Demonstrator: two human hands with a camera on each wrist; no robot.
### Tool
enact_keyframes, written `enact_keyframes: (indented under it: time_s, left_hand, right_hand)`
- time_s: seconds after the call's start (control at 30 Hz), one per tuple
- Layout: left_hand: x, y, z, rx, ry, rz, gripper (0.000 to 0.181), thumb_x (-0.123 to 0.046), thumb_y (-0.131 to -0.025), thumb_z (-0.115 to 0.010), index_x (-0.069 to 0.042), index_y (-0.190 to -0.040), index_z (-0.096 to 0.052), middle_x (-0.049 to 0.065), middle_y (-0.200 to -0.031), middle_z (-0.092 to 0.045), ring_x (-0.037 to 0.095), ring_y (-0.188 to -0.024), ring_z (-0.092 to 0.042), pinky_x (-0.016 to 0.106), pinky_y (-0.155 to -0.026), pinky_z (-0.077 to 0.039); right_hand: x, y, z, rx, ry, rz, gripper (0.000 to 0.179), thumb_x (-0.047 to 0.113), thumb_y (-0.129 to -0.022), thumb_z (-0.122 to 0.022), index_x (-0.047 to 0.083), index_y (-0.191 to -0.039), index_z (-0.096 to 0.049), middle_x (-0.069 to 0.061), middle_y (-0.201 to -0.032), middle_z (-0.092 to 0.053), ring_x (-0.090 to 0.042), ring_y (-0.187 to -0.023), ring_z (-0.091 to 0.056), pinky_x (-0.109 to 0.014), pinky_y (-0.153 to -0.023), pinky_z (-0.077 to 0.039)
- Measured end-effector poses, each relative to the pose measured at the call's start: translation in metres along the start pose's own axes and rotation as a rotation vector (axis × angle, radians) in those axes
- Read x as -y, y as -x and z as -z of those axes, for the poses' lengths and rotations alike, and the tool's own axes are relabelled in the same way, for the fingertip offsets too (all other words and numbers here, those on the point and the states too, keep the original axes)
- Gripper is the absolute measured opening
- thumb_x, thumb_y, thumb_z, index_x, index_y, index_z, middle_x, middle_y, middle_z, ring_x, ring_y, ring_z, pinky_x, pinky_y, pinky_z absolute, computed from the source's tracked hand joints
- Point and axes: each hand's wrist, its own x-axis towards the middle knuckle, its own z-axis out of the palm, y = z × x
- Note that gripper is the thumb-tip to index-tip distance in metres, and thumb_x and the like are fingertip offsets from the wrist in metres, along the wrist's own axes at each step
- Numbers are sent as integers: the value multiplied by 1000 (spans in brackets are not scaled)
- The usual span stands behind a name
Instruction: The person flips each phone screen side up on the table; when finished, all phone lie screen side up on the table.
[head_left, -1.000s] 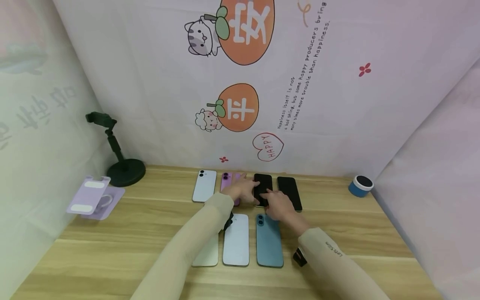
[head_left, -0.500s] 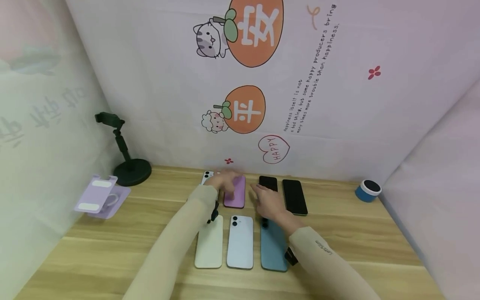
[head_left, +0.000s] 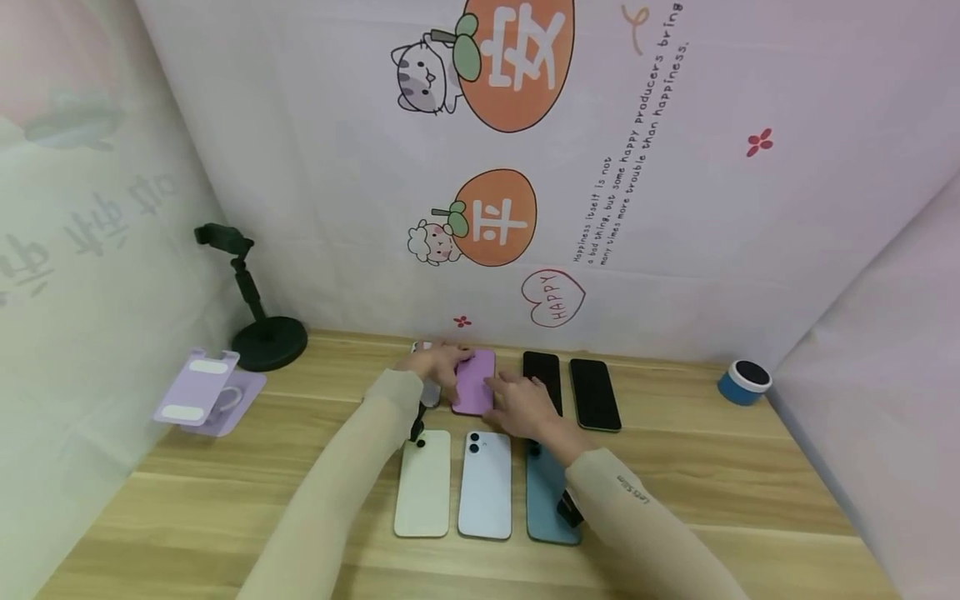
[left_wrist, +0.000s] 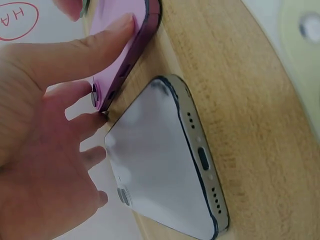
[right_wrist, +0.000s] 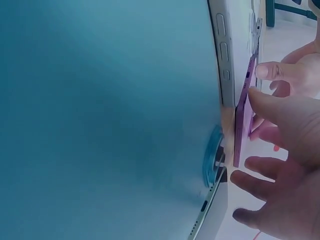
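Note:
A purple phone (head_left: 474,379) lies back up in the far row on the table, with a hand at each side of it. My left hand (head_left: 437,365) is at its left edge; in the left wrist view the thumb (left_wrist: 112,37) lies on the phone's back and the fingers spread past the camera end. Beneath that wrist lies a pale phone (left_wrist: 155,155), partly hidden in the head view. My right hand (head_left: 525,407) has its fingers spread at the purple phone's right edge, with its thumb (right_wrist: 265,102) close to the edge. Its forearm crosses over a teal phone (head_left: 543,500).
Two dark phones, one partly hidden (head_left: 542,367) and one in full view (head_left: 596,396), lie to the right. A cream phone (head_left: 422,492) and a white phone (head_left: 485,487) lie nearer. Around stand a black stand (head_left: 268,342), a lilac phone holder (head_left: 197,396) and a blue jar (head_left: 742,385).
Both hands have moved left from the dark phone to the purple phone, the left to its left edge and the right to its right edge. The head view has shifted slightly.

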Motion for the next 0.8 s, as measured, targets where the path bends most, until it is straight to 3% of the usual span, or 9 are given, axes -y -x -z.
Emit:
enact_keyframes:
  time_s: [0.13, 0.27, 0.5, 0.8]
  left_hand:
    - [1, -1, -1, 30, -10, -6, 106, -32, -82, -87, -25, -167, -23, 7, -176, -21, 36, -165, -7, 69, -130, 1]
    - [3, -4, -1, 59, -22, 3, 109, -33, -82, -87, -27, -168, -20, 8, -177, -15, 36, -166, -2, 68, -130, 3]
    - [3, -6, -4, 47, 12, 22, 106, -27, -82, -85, -28, -167, -21, 2, -178, -9, 31, -166, 5, 67, -130, 5]
    - [5, -7, -5, 51, 35, 6, 108, -26, -82, -85, -27, -167, -20, 6, -178, -10, 33, -166, 6, 67, -130, 4]
  right_hand:
    - [2, -2, -3, 33, 2, -7, 56, 36, -92, -79, 18, -143, -64, -16, -155, -56, -38, -141, -56, -75, -121, -26]
    - [3, -5, -5, 56, 1, -2, 53, 35, -92, -79, 20, -141, -66, -17, -158, -53, -38, -145, -53, -76, -122, -24]
    - [5, -8, -4, 123, -1, 34, 55, 35, -96, -74, 21, -148, -60, -17, -164, -44, -38, -152, -44, -77, -123, -18]
    - [8, -11, -5, 150, -6, 47, 55, 34, -99, -70, 21, -151, -56, -17, -166, -40, -41, -153, -42, -74, -124, -21]
